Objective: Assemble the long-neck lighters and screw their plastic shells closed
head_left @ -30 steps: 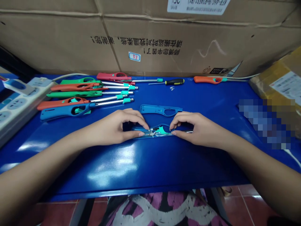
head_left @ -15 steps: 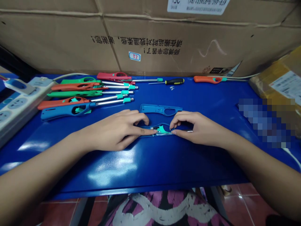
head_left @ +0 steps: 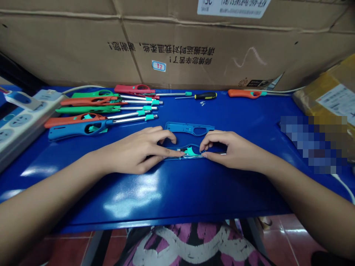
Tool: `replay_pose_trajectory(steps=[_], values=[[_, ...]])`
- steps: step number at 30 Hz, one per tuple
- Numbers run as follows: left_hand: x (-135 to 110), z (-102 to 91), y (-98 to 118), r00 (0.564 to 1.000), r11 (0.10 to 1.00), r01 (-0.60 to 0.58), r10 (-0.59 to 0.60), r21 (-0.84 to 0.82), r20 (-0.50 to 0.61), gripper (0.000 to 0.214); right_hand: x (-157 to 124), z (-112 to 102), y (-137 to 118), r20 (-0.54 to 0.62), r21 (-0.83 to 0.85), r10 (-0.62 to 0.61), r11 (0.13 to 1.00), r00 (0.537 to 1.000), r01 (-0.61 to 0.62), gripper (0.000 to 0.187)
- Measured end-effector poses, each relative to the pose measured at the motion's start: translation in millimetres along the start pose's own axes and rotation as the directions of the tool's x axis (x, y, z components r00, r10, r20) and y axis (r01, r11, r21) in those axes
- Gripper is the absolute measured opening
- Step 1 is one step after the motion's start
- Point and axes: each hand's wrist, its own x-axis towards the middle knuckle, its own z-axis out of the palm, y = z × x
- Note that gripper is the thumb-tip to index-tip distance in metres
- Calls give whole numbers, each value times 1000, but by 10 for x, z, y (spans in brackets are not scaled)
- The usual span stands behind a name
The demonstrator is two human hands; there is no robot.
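An opened blue lighter body (head_left: pixel 191 152) lies flat on the blue table (head_left: pixel 177 184), its teal trigger and thin metal parts showing. My left hand (head_left: pixel 138 149) rests on its left end, forefinger stretched along it and pressing on the inner parts. My right hand (head_left: pixel 227 149) pinches its right end between thumb and fingers, close to the teal trigger. Just behind them lies the other blue lighter shell half (head_left: pixel 190 128), untouched.
Several long-nosed lighters (head_left: pixel 94 111), red, green and blue, lie in a row at the back left. A black-handled screwdriver (head_left: pixel 199 96) and an orange lighter (head_left: pixel 246 93) lie at the back. A power strip (head_left: pixel 19 118) sits left, cardboard boxes (head_left: pixel 177 40) behind.
My left hand has shifted right over the lighter body, from a pinch on its left end to a forefinger laid along it. My right hand has barely moved.
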Motion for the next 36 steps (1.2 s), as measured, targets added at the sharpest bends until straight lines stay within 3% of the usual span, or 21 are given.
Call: replay_pose_trajectory(steps=[14, 21, 26, 32, 36], values=[[16, -4, -9, 999, 999, -31, 32, 22, -44, 46, -11, -4, 8, 8, -17, -33, 999, 999, 33, 6], [-20, 30, -97, 996, 991, -10, -3, -135, -94, 35, -5, -12, 11, 18, -13, -34, 999, 999, 34, 6], [-34, 27, -119, 998, 990, 19, -28, -137, -63, 33, -1, -20, 7, 18, -15, -22, 1000, 1000, 22, 5], [-68, -59, -158, 991, 948, 89, -115, -305, -66, 37, -1, -19, 13, 23, -3, -17, 1000, 1000, 17, 6], [-94, -85, -198, 989, 941, 120, -142, -318, -45, 36, 1, -14, 18, 23, -4, -8, 1000, 1000, 8, 6]])
